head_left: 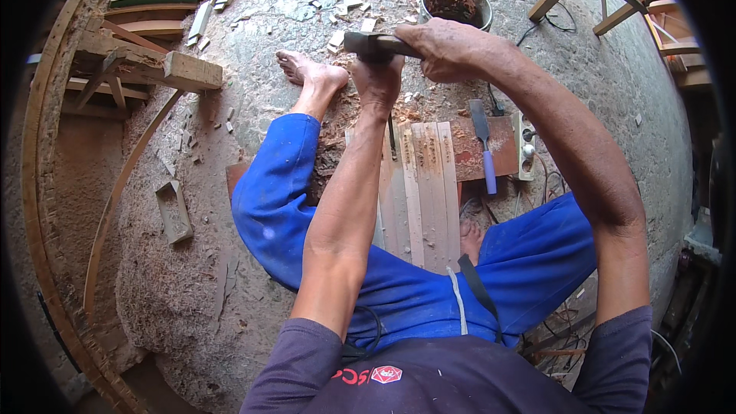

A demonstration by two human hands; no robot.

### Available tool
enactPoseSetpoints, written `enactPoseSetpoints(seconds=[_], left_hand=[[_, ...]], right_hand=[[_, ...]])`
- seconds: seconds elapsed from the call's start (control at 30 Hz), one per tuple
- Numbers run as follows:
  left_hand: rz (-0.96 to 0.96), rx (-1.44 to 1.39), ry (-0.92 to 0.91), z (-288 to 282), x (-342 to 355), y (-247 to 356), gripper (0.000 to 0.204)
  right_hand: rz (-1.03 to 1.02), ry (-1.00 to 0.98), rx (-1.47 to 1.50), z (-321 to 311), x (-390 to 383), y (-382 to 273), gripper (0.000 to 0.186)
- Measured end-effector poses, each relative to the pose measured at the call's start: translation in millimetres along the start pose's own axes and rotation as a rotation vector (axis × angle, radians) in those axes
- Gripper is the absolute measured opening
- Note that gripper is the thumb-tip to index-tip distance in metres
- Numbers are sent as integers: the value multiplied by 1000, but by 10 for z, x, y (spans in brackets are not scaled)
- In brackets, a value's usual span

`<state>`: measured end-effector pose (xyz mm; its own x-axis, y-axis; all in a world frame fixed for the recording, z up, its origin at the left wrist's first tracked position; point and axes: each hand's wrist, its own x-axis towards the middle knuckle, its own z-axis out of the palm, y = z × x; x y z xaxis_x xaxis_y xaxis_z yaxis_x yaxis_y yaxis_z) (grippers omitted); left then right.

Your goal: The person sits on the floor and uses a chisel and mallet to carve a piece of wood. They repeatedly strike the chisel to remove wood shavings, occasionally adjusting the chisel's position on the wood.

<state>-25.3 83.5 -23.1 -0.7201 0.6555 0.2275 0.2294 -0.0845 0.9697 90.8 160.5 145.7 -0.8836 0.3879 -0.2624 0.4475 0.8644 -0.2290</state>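
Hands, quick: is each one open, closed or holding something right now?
Left hand: closed, apparently around a thin dark tool.
Right hand: closed, holding a hammer.

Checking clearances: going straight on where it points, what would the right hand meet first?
Probably the left hand; the hammer in the right hand overlaps it in view, though depth is unclear and that hand might pass above.

Pale wooden slats (433,218) lie side by side across a reddish-brown plank (498,142), dusted with chips and marked by rows of small dark notches near their ends at the plank's far edge. Above that edge, a dark-headed hammer (372,44) hangs level; a slim dark tool (392,136), its top hidden, points down at the slats' left part.
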Motion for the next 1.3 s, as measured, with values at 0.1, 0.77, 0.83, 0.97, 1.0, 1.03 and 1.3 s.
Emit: enactPoseSetpoints(seconds=[0.1,0.77,0.83,0.97,1.0,1.03,1.3], left_hand=[[82,43,85,-44,-8,-95,17],[67,222,83,117,132,287,11],[-213,502,-103,-51,665,-282,9],[-592,110,-69,-305,1211,-473,21],[-411,-61,-48,-349,1288,-248,16],[-254,-224,-25,-433,1243,54,15],[94,-335,-85,-1110,785,1424,15]], right_hand=[[-141,41,107,-71,21,113,38],[563,426,1221,1407,-1483,-215,63],[529,390,1205,1440,-1483,-261,60],[429,465,899,1657,-1509,-153,63],[425,478,902,1647,-1490,-150,63],[445,406,964,1586,-1442,-154,62],[209,-615,1053,1809,-1404,-320,46]])
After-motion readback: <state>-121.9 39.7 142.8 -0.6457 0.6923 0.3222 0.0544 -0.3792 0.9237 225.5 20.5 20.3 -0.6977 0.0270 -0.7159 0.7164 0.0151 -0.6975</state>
